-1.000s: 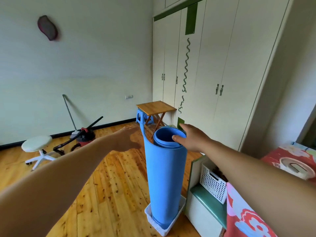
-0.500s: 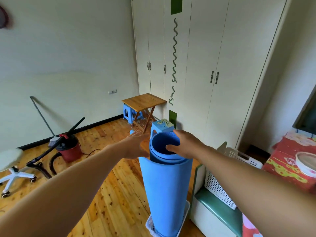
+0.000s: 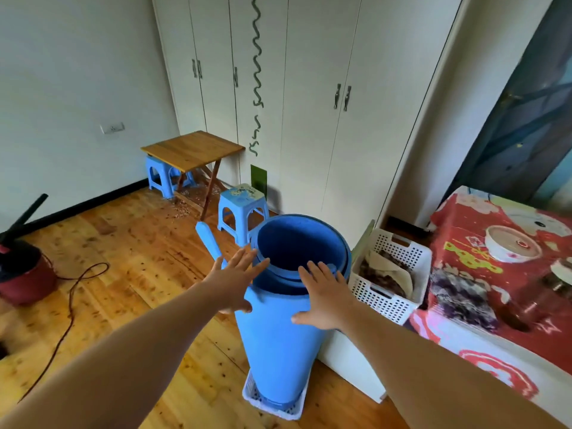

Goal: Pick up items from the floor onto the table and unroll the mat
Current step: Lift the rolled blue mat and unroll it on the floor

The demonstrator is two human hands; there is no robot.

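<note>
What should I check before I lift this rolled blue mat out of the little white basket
1. Left hand on the rolled blue mat: not ok, fingers spread flat against its side, no grip.
2. Right hand on the mat: not ok, open palm pressed on it, not wrapped.
3. Mat upright in the small white basket: ok.
4. Loose outer flap: not ok, it is peeling away on the left.
5. Bare floor to unroll on: ok, though a cable lies farther left.
6. Mat free inside the basket: cannot tell.
</note>
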